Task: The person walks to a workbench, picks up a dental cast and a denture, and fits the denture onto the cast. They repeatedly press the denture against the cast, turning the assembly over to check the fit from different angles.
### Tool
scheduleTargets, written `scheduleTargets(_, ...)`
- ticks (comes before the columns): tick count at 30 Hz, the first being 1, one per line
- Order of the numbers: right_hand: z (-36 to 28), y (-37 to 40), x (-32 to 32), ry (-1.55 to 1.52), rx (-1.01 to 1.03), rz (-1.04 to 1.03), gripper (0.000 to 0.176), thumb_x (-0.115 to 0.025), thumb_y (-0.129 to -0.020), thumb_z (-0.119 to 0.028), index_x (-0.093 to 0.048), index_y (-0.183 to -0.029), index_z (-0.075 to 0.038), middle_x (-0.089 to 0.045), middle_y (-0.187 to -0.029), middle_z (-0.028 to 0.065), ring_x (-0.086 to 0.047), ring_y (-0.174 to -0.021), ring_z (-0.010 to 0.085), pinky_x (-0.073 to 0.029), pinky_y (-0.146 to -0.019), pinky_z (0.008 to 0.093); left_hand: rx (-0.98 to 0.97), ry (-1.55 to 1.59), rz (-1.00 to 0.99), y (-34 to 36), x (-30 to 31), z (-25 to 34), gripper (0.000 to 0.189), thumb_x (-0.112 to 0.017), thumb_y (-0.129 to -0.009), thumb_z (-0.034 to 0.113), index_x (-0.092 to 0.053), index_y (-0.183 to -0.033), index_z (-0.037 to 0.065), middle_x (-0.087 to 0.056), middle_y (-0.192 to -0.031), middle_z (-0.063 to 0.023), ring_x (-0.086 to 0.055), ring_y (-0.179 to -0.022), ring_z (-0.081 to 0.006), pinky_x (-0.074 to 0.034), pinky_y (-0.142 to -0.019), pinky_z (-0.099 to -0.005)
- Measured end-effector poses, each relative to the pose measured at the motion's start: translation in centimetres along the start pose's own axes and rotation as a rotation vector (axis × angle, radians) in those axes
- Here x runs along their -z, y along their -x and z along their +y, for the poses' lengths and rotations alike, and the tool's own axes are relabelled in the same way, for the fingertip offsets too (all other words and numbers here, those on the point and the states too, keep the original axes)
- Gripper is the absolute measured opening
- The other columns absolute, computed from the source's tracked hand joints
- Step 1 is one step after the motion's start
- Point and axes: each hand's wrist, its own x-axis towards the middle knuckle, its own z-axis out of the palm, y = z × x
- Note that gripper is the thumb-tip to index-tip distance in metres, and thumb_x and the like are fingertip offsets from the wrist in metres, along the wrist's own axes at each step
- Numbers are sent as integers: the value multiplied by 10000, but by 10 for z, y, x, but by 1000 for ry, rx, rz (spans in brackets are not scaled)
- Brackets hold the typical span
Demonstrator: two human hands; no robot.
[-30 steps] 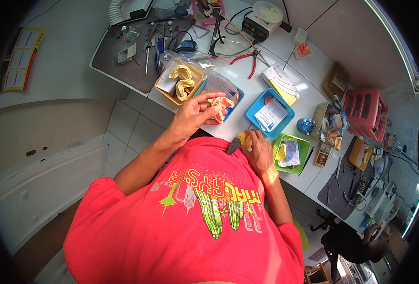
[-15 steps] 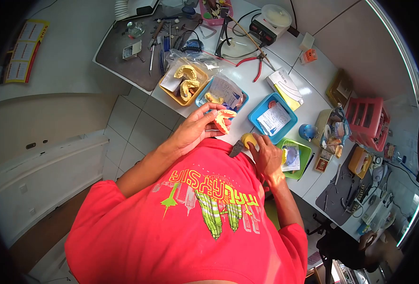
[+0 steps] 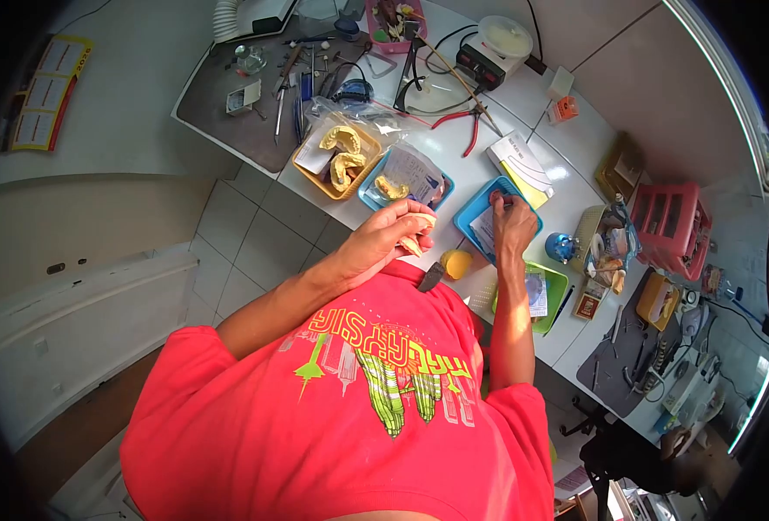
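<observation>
My left hand is closed around an orange and yellow dental cast, held just above the near edge of the white counter. My right hand reaches into a blue tray that holds a paper slip, fingertips pressed down at the tray's far end where a small red piece lay. Whether the fingers grip anything is hidden. A knife with a yellow handle lies on the counter between my hands, touched by neither.
An orange tray with two yellow casts and a second blue tray sit to the left. A green tray, red pliers, a pink basket and a grey mat with tools surround them.
My right hand let go of the yellow-handled knife and moved forward into the blue tray. My left hand drew the cast slightly down and closed more around it.
</observation>
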Motion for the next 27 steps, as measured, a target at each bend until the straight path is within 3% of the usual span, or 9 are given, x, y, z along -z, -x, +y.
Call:
scheduleTargets(4,-14,7,15,-295,-151,-51,316,-708,-848,-334,-710,-816,-20,-681,-689,132,-655,-604,253,-493,-587,365,23,-131,-49,-11,8,-7,271,-578,-978,298,-590,-1016,30,-585,-857,-32,-586,-705,-81,-508,-803,-247)
scheduleTargets(6,-32,19,40,-498,-249,-111,314,-723,-853,-327,-707,-831,-14,-671,-652,91,-628,-543,172,-469,-532,306,-6,-214,94,-16,-1,-9,315,-591,-970,350,-606,-914,40,-577,-758,1,-537,-592,-51,-489,-682,-217)
scheduleTargets(9,-65,45,85,-964,-418,-275,213,-717,-887,-219,-677,-903,-10,-586,-605,-5,-480,-495,26,-299,-424,176,-86,-437,98,-15,-24,7,249,-648,-940,272,-634,-936,23,-600,-798,-15,-556,-666,-33,-470,-635,-196)
scheduleTargets(11,-74,56,98,-1003,-391,-282,208,-711,-892,-215,-678,-897,-9,-590,-609,-6,-486,-496,25,-307,-426,174,-363,-498,101,-27,-34,-3,232,-723,-879,197,-670,-995,4,-633,-851,-35,-593,-786,-50,-484,-706,-207)
scheduleTargets(14,-85,67,111,-1036,-354,-288,179,-694,-905,-184,-674,-893,-7,-594,-621,-11,-496,-501,18,-326,-431,168,-431,-710,40,-25,-45,5,262,-724,-875,209,-666,-1025,2,-682,-878,-59,-624,-738,-70,-493,-526,-229)
scheduleTargets(18,-87,77,112,-1133,-296,-308,162,-677,-919,-164,-661,-914,-3,-610,-648,3,-511,-520,24,-351,-442,173,-501,-827,98,-18,-54,11,166,-741,-832,124,-711,-956,18,-702,-892,-106,-663,-783,-153,-509,-628,-281)
scheduleTargets(22,-67,95,100,-1128,-226,-226,176,-666,-924,-160,-654,-936,16,-628,-649,30,-548,-521,57,-389,-464,195,-706,-921,132,-8,-57,18,183,-764,-796,73,-742,-978,77,-690,-895,-39,-609,-752,-113,-485,-629,-271)
scheduleTargets(24,-52,107,93,-581,83,-249,147,-687,-889,-130,-658,-973,-12,-667,-710,74,-610,-537,129,-450,-489,248,-1013,-1170,140,-7,-54,21,258,-783,-736,32,-753,-980,109,-684,-876,-36,-613,-738,-163,-494,-609,-291)
scheduleTargets(27,-28,116,76,-160,324,-384,304,-686,-850,-159,-617,-1136,-85,-648,-1100,128,-679,-722,317,-539,-609,394,-1062,-1212,142,-2,-53,27,288,-794,-712,35,-757,-984,121,-673,-873,-30,-625,-772,-182,-512,-621,-305)
